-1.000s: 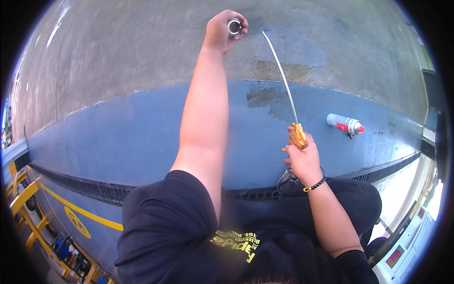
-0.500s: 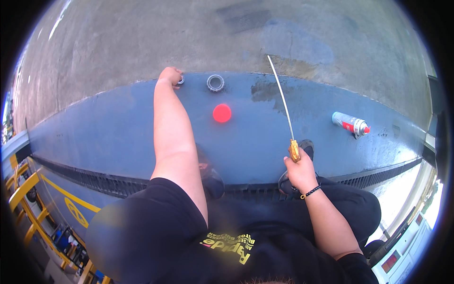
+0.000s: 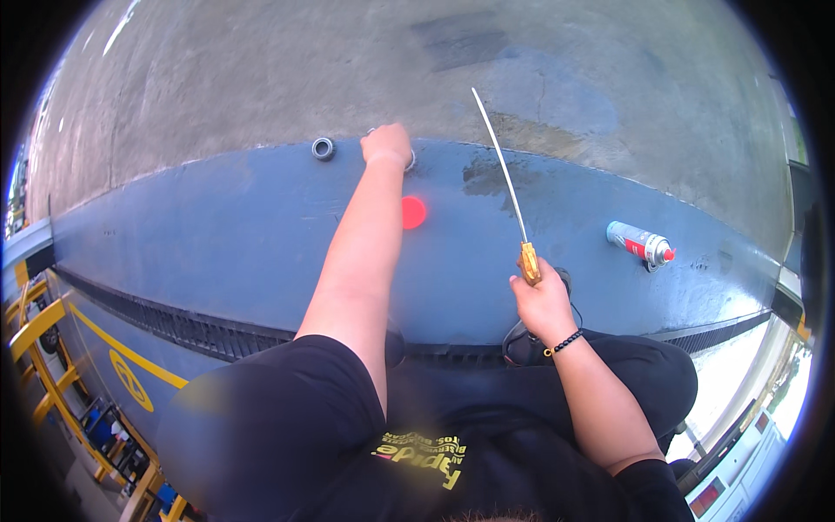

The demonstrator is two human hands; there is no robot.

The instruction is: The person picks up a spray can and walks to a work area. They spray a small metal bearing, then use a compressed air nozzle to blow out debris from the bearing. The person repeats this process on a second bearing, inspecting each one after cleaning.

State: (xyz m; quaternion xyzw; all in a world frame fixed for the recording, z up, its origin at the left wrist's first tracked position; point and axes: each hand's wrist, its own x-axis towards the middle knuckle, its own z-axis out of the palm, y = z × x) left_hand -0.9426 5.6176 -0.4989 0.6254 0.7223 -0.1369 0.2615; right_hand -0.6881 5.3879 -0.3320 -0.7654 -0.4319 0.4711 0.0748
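Note:
My left hand (image 3: 387,146) reaches out to the far edge of the blue floor strip, its fingers curled down over a grey metal ring (image 3: 411,161). Most of that ring is hidden beneath the hand. A smaller dark grey ring (image 3: 323,149) lies to the left of the hand. My right hand (image 3: 544,300) is closed round the amber handle of a long screwdriver (image 3: 531,264), whose thin shaft points away and slightly left. Between the hands, a bright red round cap (image 3: 413,212) sits on the floor, partly covered by my left forearm.
A blue and red spray can (image 3: 640,244) with a red nozzle lies on its side to the right. A dark drain grating (image 3: 174,318) runs near my feet. Yellow metal bars (image 3: 39,331) stand at the left, and a white vehicle (image 3: 739,478) is at the lower right.
My left hand has let go of the smaller ring and moved right, onto the larger ring. The screwdriver in my right hand has shifted slightly left.

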